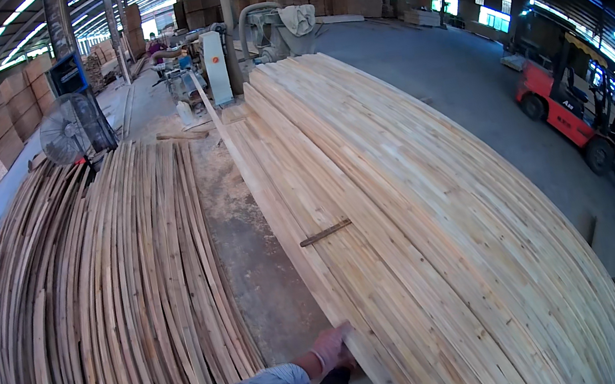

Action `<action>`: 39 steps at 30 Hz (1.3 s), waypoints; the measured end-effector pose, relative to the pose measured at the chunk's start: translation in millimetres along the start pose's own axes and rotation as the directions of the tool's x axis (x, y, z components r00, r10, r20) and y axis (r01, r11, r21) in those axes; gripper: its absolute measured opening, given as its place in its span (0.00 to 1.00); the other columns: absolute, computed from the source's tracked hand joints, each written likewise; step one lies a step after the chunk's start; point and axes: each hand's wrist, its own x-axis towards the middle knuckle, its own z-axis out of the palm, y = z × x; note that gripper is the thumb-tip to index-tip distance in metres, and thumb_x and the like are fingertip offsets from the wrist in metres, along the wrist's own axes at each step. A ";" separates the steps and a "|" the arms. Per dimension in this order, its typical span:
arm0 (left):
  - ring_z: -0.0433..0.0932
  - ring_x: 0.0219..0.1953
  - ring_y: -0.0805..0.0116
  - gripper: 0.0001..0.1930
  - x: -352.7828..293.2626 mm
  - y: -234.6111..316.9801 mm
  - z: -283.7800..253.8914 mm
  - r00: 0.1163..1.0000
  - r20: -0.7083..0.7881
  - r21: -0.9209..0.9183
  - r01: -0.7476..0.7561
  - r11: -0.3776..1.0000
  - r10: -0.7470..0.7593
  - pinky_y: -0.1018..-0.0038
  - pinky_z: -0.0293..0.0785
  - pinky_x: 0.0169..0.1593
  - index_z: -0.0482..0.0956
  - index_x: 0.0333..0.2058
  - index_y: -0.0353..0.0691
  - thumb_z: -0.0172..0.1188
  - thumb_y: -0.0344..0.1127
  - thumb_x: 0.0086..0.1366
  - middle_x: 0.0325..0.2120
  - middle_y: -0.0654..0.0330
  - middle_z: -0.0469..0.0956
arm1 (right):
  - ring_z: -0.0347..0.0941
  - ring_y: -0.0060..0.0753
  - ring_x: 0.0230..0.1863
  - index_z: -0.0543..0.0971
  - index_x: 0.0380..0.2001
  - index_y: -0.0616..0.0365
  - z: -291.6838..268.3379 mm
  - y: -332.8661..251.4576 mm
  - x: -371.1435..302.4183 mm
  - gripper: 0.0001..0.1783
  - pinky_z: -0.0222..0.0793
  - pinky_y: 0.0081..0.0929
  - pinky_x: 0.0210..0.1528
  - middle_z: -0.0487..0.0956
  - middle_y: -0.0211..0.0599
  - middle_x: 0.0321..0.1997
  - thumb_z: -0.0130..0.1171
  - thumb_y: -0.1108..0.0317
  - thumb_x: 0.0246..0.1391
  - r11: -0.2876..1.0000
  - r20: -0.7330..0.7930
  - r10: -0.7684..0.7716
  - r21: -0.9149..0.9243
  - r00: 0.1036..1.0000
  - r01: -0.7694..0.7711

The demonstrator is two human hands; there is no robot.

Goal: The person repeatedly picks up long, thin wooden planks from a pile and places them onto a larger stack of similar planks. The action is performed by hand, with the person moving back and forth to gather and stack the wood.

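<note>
My left hand (332,346) reaches across from a striped sleeve and is closed on the left edge of a long, pale wooden strip (291,253). Its fingertips are partly hidden by the wood. From there the strip runs away along the left side of a large stack of pale boards (422,197), up toward a machine with a light upright cabinet (215,65). A short dark stick (325,233) lies crosswise on the boards, ahead of the hand. My right hand does not show; only a bit of striped cloth appears at the lower edge.
Rough, narrow wooden strips (114,298) lie in a wide pile on the left. Sawdust covers the floor (230,193) between the piles. A standing fan (67,130) is at the far left, a red forklift (561,101) at the right. One person (156,48) is near the machine.
</note>
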 end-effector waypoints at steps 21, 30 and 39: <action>0.78 0.44 0.64 0.21 22.0 -100.1 -45.6 0.809 0.460 0.097 0.364 0.926 -0.366 0.66 0.77 0.49 0.75 0.56 0.42 0.52 0.48 0.73 0.43 0.57 0.80 | 0.78 0.55 0.52 0.84 0.45 0.53 -60.8 -386.0 44.8 0.31 0.69 0.47 0.56 0.83 0.51 0.48 0.40 0.43 0.60 0.950 0.008 -0.074 0.304 0.997 0.068; 0.75 0.36 0.65 0.14 51.7 -152.6 -43.3 0.760 0.307 0.172 0.547 0.819 -0.572 0.67 0.77 0.41 0.74 0.45 0.43 0.57 0.46 0.69 0.36 0.60 0.77 | 0.79 0.54 0.46 0.81 0.46 0.54 -80.8 -505.5 39.2 0.32 0.72 0.47 0.50 0.82 0.50 0.43 0.47 0.36 0.60 0.667 -0.110 -0.574 0.512 0.811 0.541; 0.73 0.31 0.70 0.09 212.9 -59.7 -183.2 0.937 0.337 0.573 -0.281 0.770 0.091 0.68 0.76 0.35 0.74 0.34 0.45 0.62 0.42 0.65 0.30 0.63 0.75 | 0.77 0.53 0.52 0.76 0.58 0.50 -54.7 -467.2 53.1 0.31 0.71 0.43 0.56 0.81 0.48 0.51 0.51 0.41 0.61 0.630 -0.157 -0.447 0.644 0.881 0.435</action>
